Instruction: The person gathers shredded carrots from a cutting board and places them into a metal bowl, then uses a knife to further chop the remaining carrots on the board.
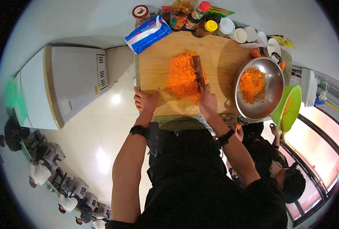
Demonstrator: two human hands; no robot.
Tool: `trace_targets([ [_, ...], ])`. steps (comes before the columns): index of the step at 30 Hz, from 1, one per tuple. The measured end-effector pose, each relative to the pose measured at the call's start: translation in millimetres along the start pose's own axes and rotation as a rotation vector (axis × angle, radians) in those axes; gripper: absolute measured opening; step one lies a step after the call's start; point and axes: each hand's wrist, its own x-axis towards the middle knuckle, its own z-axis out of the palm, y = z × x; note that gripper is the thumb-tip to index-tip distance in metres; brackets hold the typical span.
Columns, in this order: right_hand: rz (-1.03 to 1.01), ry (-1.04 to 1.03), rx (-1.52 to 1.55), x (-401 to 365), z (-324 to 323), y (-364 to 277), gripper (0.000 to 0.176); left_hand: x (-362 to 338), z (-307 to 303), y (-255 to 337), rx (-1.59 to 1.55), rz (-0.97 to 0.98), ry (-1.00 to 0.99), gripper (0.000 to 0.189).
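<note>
A heap of shredded carrot (182, 76) lies on the wooden board (223, 49). My right hand (208, 100) is closed on the near end of a dark-bladed knife (199, 71), whose blade lies along the right side of the heap. At the board's near left edge is my left hand (146, 100), with its fingers curled over the edge and nothing visible in it. To the right, a metal pan (272, 82) holds more shredded carrot (252, 84).
Bottles (179, 16), a blue tissue pack (148, 34) and white cups (239, 35) line the far edge. A green basin (292, 108) is beyond the pan. A co-worker (276, 168) stands close on the right. A white appliance (76, 80) is at left.
</note>
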Motion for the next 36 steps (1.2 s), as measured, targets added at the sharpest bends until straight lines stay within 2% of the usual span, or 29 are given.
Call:
trace_targets([
  [3, -0.086, 0.036, -0.017, 1.6, 6.0, 1.8, 0.03, -2.0, 5.9, -12.8, -0.052, 0.073, 0.021, 0.126],
  [5, -0.085, 0.012, -0.062, -1.9, -9.5, 3.4, 0.028, 5.4, 0.2, -6.1, -0.058, 0.017, -0.049, 0.129],
  [10, -0.059, -0.051, -0.163, -17.1, -18.3, -7.0, 0.031, 0.9, -1.4, -0.2, -0.043, -0.004, -0.033, 0.127],
  [13, -0.007, -0.032, -0.137, -7.8, 14.1, -2.4, 0.031, 1.4, -1.1, -1.7, -0.043, 0.011, -0.023, 0.124],
  [14, -0.06, 0.018, -0.078, 0.5, 23.6, 1.5, 0.029, 3.6, 0.1, -5.8, -0.056, 0.029, -0.008, 0.122],
  [15, -0.109, 0.066, -0.017, 2.9, 24.9, -4.5, 0.03, 7.0, -0.6, -7.2, -0.048, 0.027, -0.005, 0.122],
  [19, -0.047, 0.006, 0.011, -5.0, 2.2, -17.5, 0.029, 3.9, 2.0, -6.1, -0.064, 0.029, 0.007, 0.121],
  [24, -0.101, 0.002, -0.085, -29.8, -13.6, -13.8, 0.025, 0.5, 0.2, -1.4, -0.059, 0.041, 0.002, 0.121],
  [27, -0.054, 0.002, 0.011, -22.8, 14.8, -11.5, 0.027, 0.1, -1.4, -0.1, -0.045, 0.011, 0.006, 0.122],
  [28, -0.109, 0.009, 0.061, -11.4, 23.1, -8.3, 0.032, 1.7, 1.2, -3.5, -0.052, 0.028, 0.021, 0.122],
  [32, -0.037, 0.006, 0.023, 3.5, 34.2, -4.9, 0.031, 7.2, 6.2, -13.3, -0.075, 0.11, 0.047, 0.122],
  [34, -0.204, 0.174, 0.102, 2.5, 29.7, -4.4, 0.023, 6.9, 4.9, -11.2, -0.054, 0.082, 0.036, 0.123],
  [36, -0.182, 0.15, 0.097, -3.7, 6.9, -0.4, 0.025, 10.2, 3.1, -6.1, -0.036, 0.055, 0.031, 0.124],
])
